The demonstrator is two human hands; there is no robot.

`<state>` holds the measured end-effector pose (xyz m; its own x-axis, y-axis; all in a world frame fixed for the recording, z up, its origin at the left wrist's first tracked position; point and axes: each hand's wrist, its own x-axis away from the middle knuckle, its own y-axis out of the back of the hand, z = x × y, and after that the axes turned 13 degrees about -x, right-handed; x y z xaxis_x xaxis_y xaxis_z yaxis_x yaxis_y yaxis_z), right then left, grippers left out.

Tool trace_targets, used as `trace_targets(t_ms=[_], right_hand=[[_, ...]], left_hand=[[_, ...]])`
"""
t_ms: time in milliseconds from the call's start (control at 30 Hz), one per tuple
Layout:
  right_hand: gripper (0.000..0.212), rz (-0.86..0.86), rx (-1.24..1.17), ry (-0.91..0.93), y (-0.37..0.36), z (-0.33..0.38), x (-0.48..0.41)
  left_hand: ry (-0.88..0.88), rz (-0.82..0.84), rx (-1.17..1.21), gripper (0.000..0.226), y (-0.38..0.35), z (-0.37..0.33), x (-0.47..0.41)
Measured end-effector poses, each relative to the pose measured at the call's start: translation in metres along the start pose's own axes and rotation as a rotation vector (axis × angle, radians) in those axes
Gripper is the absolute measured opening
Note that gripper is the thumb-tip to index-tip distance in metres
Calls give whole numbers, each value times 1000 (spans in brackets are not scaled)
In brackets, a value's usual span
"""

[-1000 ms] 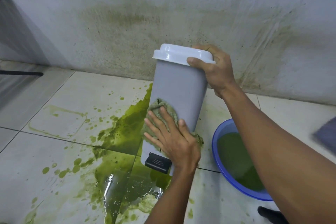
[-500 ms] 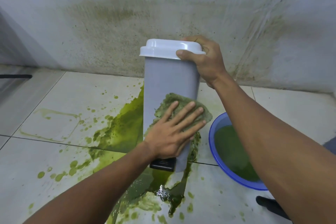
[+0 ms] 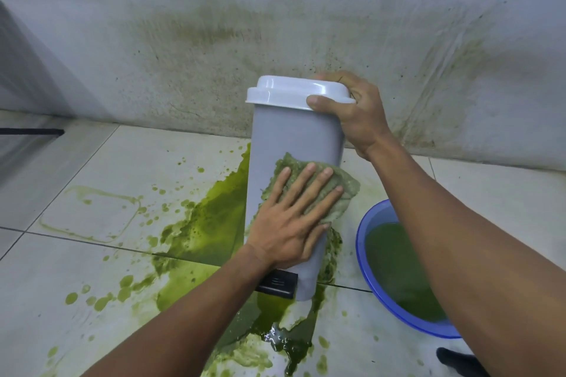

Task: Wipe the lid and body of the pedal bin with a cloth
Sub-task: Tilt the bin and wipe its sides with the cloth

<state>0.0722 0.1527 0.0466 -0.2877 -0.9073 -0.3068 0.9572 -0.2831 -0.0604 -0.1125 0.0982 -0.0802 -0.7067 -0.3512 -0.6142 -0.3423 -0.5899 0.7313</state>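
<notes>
Pedal bin stands on the floor. Your right hand clamps its lid rim at 1 o'clock, left hand flat, pressing limp cloth on body. Probably light, slippery plastic: hold the rim.

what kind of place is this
Probably an indoor wash or utility corner: tiled floor meeting a stained wall, green liquid pooled around the pedal bin, a blue basin of green water beside it.

One pedal bin is standing, carrying one lid and one black pedal. One cloth is lying on its front. Two hands are showing: left hand at the bin's front, right hand at its top. One blue basin is sitting just right of the bin, and one big green puddle is spreading left of it.
</notes>
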Motion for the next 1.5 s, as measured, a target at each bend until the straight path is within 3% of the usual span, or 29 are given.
trace_targets(t_ms=[167, 333, 467, 533, 633, 767, 833, 900, 967, 1033, 1233, 1300, 1367, 1500], right_hand=[[38, -3, -9, 4, -1, 3, 1], [36, -4, -16, -3, 2, 3, 5], [35, 6, -17, -10, -2, 4, 10], [33, 4, -20, -5, -1, 5, 12], [35, 1, -18, 7, -1, 5, 16], [39, 18, -23, 3, -1, 6, 22], [41, 33, -27, 8, 0, 7, 25], [41, 48, -41, 8, 0, 8, 29], [43, 71, -57, 25, 0, 10, 34], [40, 91, -77, 37, 1, 13, 38], [19, 64, -244, -52, 0, 22, 55], [14, 82, -246, -58, 3, 21, 65], [11, 65, -285, -89, 13, 16, 75], [22, 38, -280, -196, 36, 3, 98]], left_hand=[[507, -86, 160, 63, -4, 24, -15], [617, -121, 279, 62, -5, 11, -7], [1021, -110, 437, 65, 0, 6, -16], [1075, -128, 469, 64, 3, 4, -22], [1115, -250, 547, 58, 9, 4, -29], [1454, -447, 727, 55, 32, 21, -56], [1395, -513, 735, 53, 51, 31, -73], [1136, -430, 701, 50, 66, 45, -88], [839, -143, 514, 46, 77, 64, -102], [682, 192, 350, 42, 87, 83, -116], [607, 834, 516, 42, 108, 112, -142], [578, 849, 477, 50, 105, 103, -129], [602, 728, 480, 48, 103, 88, -111], [514, 640, 415, 42, 93, 55, -94]])
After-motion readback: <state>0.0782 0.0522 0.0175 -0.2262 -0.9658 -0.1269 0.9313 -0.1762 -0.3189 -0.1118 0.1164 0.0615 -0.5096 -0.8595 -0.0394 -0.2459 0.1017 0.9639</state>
